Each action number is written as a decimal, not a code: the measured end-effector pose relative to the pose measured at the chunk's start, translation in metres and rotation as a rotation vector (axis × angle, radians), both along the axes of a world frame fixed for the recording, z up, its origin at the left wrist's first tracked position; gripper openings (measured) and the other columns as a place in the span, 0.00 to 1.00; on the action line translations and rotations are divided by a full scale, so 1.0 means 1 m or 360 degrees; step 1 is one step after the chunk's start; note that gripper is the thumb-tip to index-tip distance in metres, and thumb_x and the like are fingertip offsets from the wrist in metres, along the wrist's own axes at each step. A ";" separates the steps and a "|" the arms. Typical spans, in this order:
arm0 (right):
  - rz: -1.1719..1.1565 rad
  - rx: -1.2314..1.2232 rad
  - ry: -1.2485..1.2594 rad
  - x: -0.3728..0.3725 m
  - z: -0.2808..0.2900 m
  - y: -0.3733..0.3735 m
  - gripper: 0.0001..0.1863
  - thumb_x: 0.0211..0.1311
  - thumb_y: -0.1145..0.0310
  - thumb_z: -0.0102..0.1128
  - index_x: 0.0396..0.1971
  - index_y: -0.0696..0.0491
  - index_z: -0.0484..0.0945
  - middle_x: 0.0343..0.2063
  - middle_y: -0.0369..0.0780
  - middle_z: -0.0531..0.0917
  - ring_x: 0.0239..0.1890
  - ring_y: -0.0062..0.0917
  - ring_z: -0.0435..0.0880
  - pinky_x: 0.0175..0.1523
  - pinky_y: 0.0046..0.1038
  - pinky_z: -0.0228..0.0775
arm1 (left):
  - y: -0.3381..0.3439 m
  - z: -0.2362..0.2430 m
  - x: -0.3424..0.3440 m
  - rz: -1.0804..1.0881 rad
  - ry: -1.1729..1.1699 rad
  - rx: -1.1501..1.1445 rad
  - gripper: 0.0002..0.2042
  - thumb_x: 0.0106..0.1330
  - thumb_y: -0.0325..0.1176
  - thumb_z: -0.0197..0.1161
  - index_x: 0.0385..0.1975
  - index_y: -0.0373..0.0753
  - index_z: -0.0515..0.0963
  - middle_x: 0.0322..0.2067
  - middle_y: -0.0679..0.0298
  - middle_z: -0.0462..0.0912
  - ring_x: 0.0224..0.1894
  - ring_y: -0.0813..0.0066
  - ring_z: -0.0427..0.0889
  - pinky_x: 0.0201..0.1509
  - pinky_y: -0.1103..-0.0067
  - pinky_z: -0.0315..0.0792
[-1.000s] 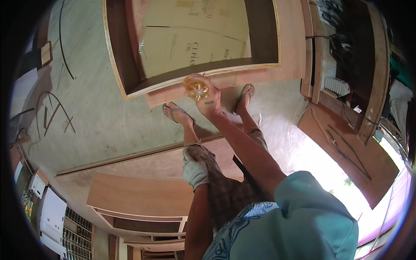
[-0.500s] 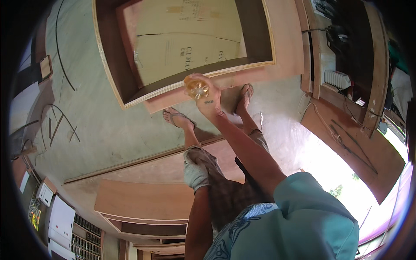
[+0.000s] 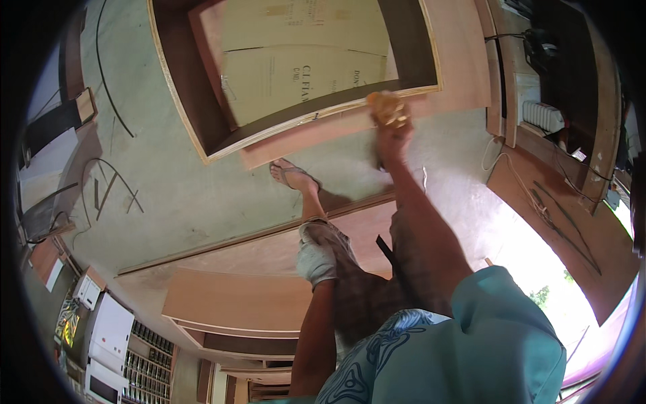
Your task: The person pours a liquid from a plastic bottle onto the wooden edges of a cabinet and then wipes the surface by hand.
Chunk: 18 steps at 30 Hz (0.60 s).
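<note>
My right hand [image 3: 393, 135] reaches forward, shut on a yellow-orange pad [image 3: 385, 106] that presses against the pale front edge of a large open wooden box frame [image 3: 202, 128] lying on the concrete floor. Inside the frame lies a light panel [image 3: 303, 67]. My left hand [image 3: 315, 259] hangs low beside my knee, covered in something whitish, a glove or a rag; its fingers are hard to make out. My sandalled foot [image 3: 291, 174] stands just before the frame.
Long plywood boards [image 3: 229, 299] lie on the floor near me. Dark cables [image 3: 101, 60] curl at the left. Wooden panels [image 3: 565, 222] and a white ribbed device [image 3: 544, 116] sit at the right, by a bright sunlit patch. Stacked racks [image 3: 128, 350] fill the lower left.
My right hand has slid the yellow pad to the right along the frame's front edge. My left hand stays by the knee.
</note>
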State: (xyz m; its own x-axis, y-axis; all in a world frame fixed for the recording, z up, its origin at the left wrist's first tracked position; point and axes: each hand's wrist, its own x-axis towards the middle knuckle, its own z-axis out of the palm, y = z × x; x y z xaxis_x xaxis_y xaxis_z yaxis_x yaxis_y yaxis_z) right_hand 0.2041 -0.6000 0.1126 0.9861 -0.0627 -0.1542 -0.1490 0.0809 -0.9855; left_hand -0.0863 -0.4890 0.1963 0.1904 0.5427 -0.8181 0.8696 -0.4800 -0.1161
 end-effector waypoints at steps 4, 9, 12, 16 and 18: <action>0.0276 -0.0406 -0.0215 -0.062 0.021 0.114 0.24 0.54 0.87 0.65 0.52 0.56 0.77 0.51 0.43 0.82 0.60 0.36 0.80 0.66 0.36 0.71 | 0.002 0.000 -0.003 -0.0022 -0.0035 0.0024 0.27 0.71 0.50 0.55 0.68 0.50 0.70 0.48 0.48 0.85 0.43 0.42 0.86 0.46 0.52 0.79; 0.0455 -0.0419 -0.0343 -0.077 0.012 0.169 0.29 0.49 0.88 0.65 0.54 0.54 0.74 0.53 0.45 0.83 0.60 0.36 0.81 0.63 0.32 0.75 | -0.001 0.008 0.006 0.0110 -0.0131 -0.0055 0.26 0.71 0.49 0.56 0.68 0.50 0.71 0.50 0.49 0.85 0.46 0.42 0.86 0.48 0.53 0.79; 0.0499 -0.0490 -0.0164 -0.071 0.021 0.133 0.27 0.52 0.88 0.63 0.54 0.54 0.75 0.53 0.45 0.83 0.59 0.35 0.82 0.61 0.32 0.76 | 0.009 0.010 -0.003 0.0083 -0.0107 0.0008 0.26 0.71 0.50 0.56 0.66 0.48 0.72 0.51 0.49 0.84 0.47 0.43 0.86 0.49 0.53 0.78; 0.0267 -0.0472 -0.0430 -0.013 -0.009 0.008 0.24 0.57 0.87 0.63 0.55 0.55 0.78 0.55 0.40 0.83 0.57 0.26 0.82 0.58 0.28 0.78 | 0.008 0.016 0.015 0.0104 -0.0084 -0.0032 0.27 0.70 0.51 0.56 0.65 0.44 0.73 0.52 0.48 0.84 0.48 0.43 0.86 0.50 0.54 0.79; -0.0140 -0.0142 0.0008 0.000 0.000 -0.022 0.19 0.63 0.83 0.64 0.54 0.56 0.80 0.52 0.37 0.84 0.53 0.22 0.82 0.55 0.26 0.78 | 0.011 0.015 0.010 0.0098 -0.0056 -0.0034 0.28 0.70 0.51 0.56 0.65 0.43 0.73 0.52 0.47 0.84 0.48 0.43 0.86 0.50 0.54 0.79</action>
